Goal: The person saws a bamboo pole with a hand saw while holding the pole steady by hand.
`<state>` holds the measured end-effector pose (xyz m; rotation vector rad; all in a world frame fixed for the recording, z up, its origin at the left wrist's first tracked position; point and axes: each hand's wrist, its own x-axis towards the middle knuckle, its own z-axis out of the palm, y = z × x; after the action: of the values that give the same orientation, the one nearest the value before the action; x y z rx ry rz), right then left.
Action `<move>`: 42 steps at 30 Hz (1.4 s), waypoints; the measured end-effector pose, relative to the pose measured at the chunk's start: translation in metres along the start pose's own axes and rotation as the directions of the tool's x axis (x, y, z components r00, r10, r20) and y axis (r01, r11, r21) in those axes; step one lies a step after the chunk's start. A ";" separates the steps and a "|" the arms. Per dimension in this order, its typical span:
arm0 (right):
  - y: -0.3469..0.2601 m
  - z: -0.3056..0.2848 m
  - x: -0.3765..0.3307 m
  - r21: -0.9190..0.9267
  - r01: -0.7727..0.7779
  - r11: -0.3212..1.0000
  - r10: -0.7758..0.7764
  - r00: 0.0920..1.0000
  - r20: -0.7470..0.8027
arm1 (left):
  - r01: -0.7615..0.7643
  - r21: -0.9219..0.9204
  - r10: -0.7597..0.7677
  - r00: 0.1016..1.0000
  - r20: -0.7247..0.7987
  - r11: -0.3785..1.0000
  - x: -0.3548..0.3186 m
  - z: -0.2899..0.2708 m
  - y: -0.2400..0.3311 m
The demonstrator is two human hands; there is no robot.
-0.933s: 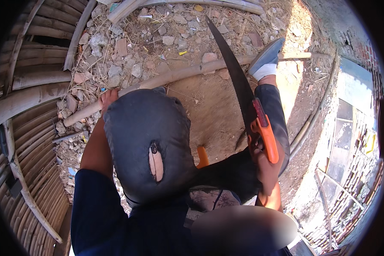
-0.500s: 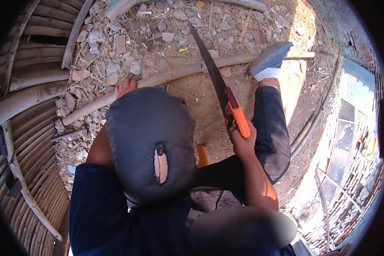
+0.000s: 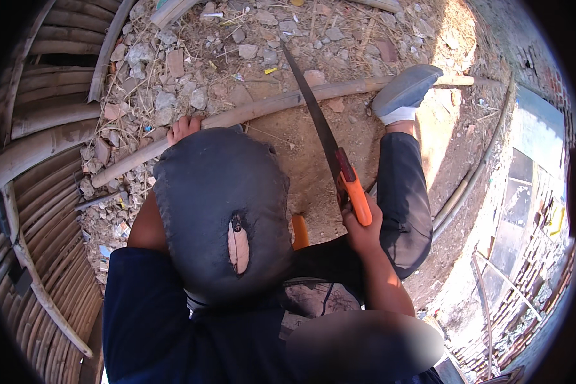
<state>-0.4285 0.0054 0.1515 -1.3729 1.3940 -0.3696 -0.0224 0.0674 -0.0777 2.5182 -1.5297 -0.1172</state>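
Observation:
My right hand (image 3: 363, 225) is closed around the orange handle of a handsaw (image 3: 320, 121). The long dark blade points away from me and crosses the bamboo pole (image 3: 262, 107) near its middle; whether its teeth touch the pole cannot be told. To the left, the fingers of my left hand (image 3: 184, 128) curl over the same pole, with the palm hidden. A dark, rounded, padded-looking thing (image 3: 221, 179) with a torn slit covers much of the view between my arms. My shoe (image 3: 403, 93) is against the pole on the right.
Stones, broken brick and dry straw (image 3: 198, 70) litter the ground beyond the pole. Slatted bamboo (image 3: 45, 269) stands on the left. More poles (image 3: 470, 182) lie on the right, before a brick wall (image 3: 525, 275). Something orange (image 3: 299, 232) shows behind the dark padded thing.
The saw and my right hand have drawn back slightly toward me. My left hand stays on the pole, and my shoe stays against it.

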 end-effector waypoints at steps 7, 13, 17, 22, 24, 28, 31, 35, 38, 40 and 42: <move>-0.011 -0.001 -0.033 -0.051 0.002 0.999 -0.007 0.996 -0.088 | 0.096 0.029 -0.099 0.987 0.125 0.995 0.005 -0.015 0.008; -0.007 0.004 -0.038 -0.121 0.005 0.993 -0.008 1.000 -0.024 | 0.046 0.002 -0.046 0.987 0.151 0.999 0.008 -0.021 0.012; -0.030 -0.026 -0.064 0.051 -0.075 0.996 0.079 0.994 -0.070 | 0.067 0.066 -0.077 0.984 0.161 0.996 0.005 -0.019 0.004; -0.031 -0.021 -0.062 -0.055 -0.092 0.994 0.088 0.994 -0.061 | 0.025 0.018 -0.028 0.983 0.180 1.000 0.011 -0.014 0.005; -0.035 -0.024 -0.070 -0.045 -0.086 0.995 0.083 0.995 -0.060 | 0.049 0.024 -0.053 0.980 0.193 0.999 0.011 -0.017 0.004; -0.048 -0.034 -0.088 -0.080 -0.055 0.995 0.044 0.991 -0.125 | 0.074 0.064 -0.085 0.980 0.183 0.995 0.011 -0.008 0.005; -0.051 -0.032 -0.080 -0.007 -0.098 0.995 0.096 0.988 -0.122 | 0.039 0.061 -0.051 0.978 0.201 0.997 0.016 0.001 -0.002; -0.063 -0.030 -0.079 -0.046 -0.098 0.994 0.096 0.994 -0.059 | 0.087 0.174 -0.132 0.954 0.269 0.981 0.010 0.000 -0.003; -0.072 -0.034 -0.086 -0.064 -0.128 0.990 0.126 0.991 -0.039 | 0.039 0.075 -0.052 0.983 0.178 0.996 0.003 -0.008 0.001; -0.084 -0.032 -0.085 -0.050 -0.118 0.992 0.117 0.993 -0.024 | 0.057 0.038 -0.063 0.985 0.162 0.998 0.002 -0.011 0.005; -0.065 -0.058 -0.080 0.231 -0.190 0.954 0.198 0.980 -0.014 | 0.081 0.050 -0.087 0.987 0.137 0.995 0.005 -0.005 0.008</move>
<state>-0.4643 0.0289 0.2616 -1.0359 1.4544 -0.4135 -0.0261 0.0596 -0.0713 2.6612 -1.4906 -0.2801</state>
